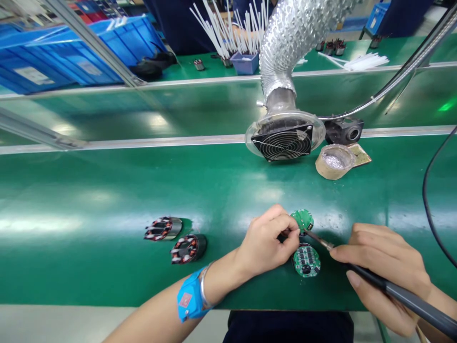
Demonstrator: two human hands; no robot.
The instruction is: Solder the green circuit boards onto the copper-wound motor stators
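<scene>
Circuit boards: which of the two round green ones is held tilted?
The farther board, pinched by the left hand near the soldering iron tip; the nearer board lies flat on the mat.

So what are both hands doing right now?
Left hand: closed, pinching the upper round green circuit board.
Right hand: closed around the dark grey soldering iron.

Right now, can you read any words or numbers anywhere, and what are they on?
None can be read.
Blue crate: white label, too blurred.
Wrist strap: small patch, too small.
Upper circuit board and lower circuit board: markings too small.
</scene>
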